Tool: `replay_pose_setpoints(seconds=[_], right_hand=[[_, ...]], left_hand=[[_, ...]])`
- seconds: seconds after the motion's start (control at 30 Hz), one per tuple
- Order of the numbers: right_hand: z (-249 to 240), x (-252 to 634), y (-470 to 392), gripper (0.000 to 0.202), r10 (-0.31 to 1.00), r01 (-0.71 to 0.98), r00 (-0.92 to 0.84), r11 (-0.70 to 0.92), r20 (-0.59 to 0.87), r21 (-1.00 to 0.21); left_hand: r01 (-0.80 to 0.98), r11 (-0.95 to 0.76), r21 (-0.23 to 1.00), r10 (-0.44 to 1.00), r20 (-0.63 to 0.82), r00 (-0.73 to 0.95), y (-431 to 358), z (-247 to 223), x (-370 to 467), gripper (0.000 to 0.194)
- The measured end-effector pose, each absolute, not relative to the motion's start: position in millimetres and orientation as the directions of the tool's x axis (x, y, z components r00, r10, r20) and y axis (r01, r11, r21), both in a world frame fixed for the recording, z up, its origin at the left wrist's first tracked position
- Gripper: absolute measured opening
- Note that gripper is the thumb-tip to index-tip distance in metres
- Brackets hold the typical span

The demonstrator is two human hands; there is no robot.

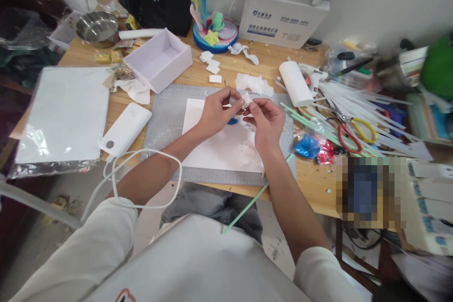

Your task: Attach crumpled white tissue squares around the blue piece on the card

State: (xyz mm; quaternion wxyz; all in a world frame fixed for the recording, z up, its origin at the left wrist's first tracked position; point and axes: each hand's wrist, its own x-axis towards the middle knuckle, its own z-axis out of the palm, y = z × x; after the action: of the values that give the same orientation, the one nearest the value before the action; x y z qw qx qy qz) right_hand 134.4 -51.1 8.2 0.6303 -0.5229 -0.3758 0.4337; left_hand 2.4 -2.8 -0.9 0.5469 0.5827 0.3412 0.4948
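Between my two hands is a small white crumpled piece, which looks like tissue or soft paper. My left hand pinches it from the left with thumb and forefinger. On the other side, my right hand has thumb and fingertips closed at its lower right edge. Just below the fingers a small blue thing shows in part; its kind is hidden. Under both hands lies a white sheet with whitish crumbs near the right wrist, on a grey cutting mat.
A lilac open box and a white power bank with a looping cable stand left. Right lie a white roll, scissors, pale sticks and a blue packet. A green stick juts over the table's front edge.
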Motion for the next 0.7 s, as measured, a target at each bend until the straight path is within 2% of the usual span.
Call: replay_pose_setpoints(seconds=[0.27,0.43,0.53,0.6,0.7], right_hand=[[9.2,137.1,-49.1,0.014,0.931,-0.241,0.360,0.035,-0.056,-0.970],[13.3,141.2,-48.0,0.017,0.923,-0.349,0.363,0.010,-0.125,-0.937],[14.6,143.8,-47.0,0.021,0.923,-0.377,0.345,-0.028,-0.168,-0.926],[13.7,144.2,-46.6,0.021,0.922,-0.367,0.346,-0.037,-0.174,-0.930],[10.4,142.4,-47.2,0.017,0.911,-0.245,0.401,0.011,-0.091,-0.970]], left_hand=[[-0.131,-0.109,0.985,0.962,0.138,0.238,1.7,-2.7,3.2,0.017],[-0.115,-0.086,0.990,0.967,0.110,0.228,5.7,-7.9,4.0,0.012],[-0.050,-0.176,0.983,0.966,0.182,0.181,4.2,-8.2,1.9,0.015],[0.059,-0.286,0.956,0.948,0.274,0.160,2.5,-6.3,-1.0,0.015],[0.240,-0.469,0.850,0.881,0.429,0.202,0.4,-2.7,-5.1,0.014]])
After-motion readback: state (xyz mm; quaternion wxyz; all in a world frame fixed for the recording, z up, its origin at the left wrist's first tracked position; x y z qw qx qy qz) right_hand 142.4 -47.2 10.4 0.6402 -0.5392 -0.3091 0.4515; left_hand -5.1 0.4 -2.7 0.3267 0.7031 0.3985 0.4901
